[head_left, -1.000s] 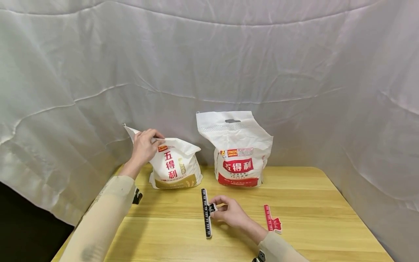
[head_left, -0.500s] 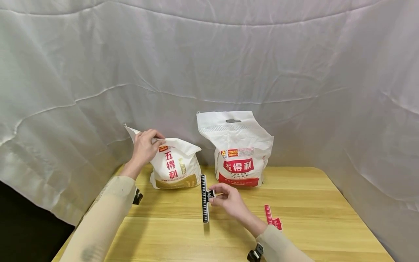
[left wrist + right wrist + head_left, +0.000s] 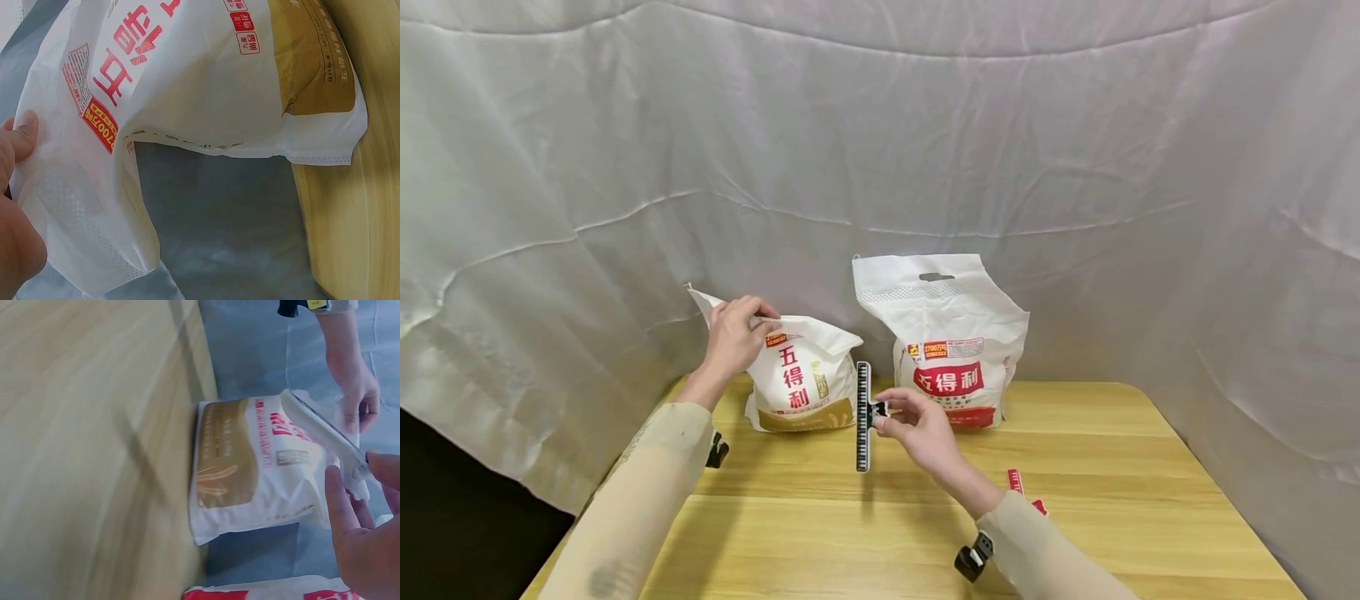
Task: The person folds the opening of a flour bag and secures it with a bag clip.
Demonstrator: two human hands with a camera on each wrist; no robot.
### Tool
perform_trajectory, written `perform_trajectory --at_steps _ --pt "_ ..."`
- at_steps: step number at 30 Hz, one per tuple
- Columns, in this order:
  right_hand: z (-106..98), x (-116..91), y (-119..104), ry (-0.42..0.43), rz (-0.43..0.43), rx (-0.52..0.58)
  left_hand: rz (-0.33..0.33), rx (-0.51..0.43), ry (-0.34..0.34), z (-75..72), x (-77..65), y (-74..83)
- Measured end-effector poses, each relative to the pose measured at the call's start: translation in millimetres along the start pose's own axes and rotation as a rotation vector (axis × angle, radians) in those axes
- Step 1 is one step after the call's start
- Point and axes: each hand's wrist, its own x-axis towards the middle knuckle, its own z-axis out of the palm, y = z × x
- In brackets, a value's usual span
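At the left back, a white flour bag (image 3: 820,367) with red characters and a gold band stands with its top folded over. My left hand (image 3: 735,337) pinches that top fold; the left wrist view has its thumb and fingers (image 3: 22,237) against the white material. Between thumb and fingers, my right hand (image 3: 925,429) holds a black bag clip (image 3: 863,417) with a piano-key pattern by its handle. The clip's bar stands upright, raised off the table in front of the flour bag's right edge. In the right wrist view the clip's pale edge (image 3: 315,428) overlaps the bag.
A second flour bag (image 3: 958,329) with a red label and a cut-out handle stands to the right. Partly behind the right forearm lies a red clip (image 3: 1016,481) on the wooden table (image 3: 1097,467). A grey curtain (image 3: 880,150) hangs behind and at both sides.
My right hand has lifted the black clip from low over the table and carried it up and slightly left, towards the gold-banded bag. The left hand keeps its hold on the fold.
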Motion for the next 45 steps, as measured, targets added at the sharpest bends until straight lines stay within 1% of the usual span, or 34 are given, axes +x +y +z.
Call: perform_trajectory --at_steps 8,13,17,20,24,27,36,45 --pt "2 18 -15 0.043 -0.061 -0.074 0.005 0.002 0.009 0.7 -0.5 0.5" --pt "4 27 -22 0.052 -0.100 -0.138 0.012 -0.002 0.017 1.3 -1.2 0.4" --pt "7 35 -25 0.056 -0.112 -0.176 0.014 -0.004 0.022 1.4 -1.5 0.4" --pt "9 41 -26 0.060 -0.103 -0.205 0.010 -0.004 0.017 1.8 -1.5 0.2" --pt "10 48 -29 0.050 -0.094 -0.213 0.001 0.002 0.007 1.8 -1.3 -0.2" --pt "11 54 -32 0.043 -0.105 -0.204 -0.004 0.009 0.003 1.2 -1.1 0.2" --pt "16 70 -43 0.046 -0.125 -0.219 0.008 -0.002 0.012 1.1 -0.1 -0.4" --pt "22 86 -58 0.029 -0.145 -0.277 0.015 -0.009 0.016 0.3 -0.9 -1.5"
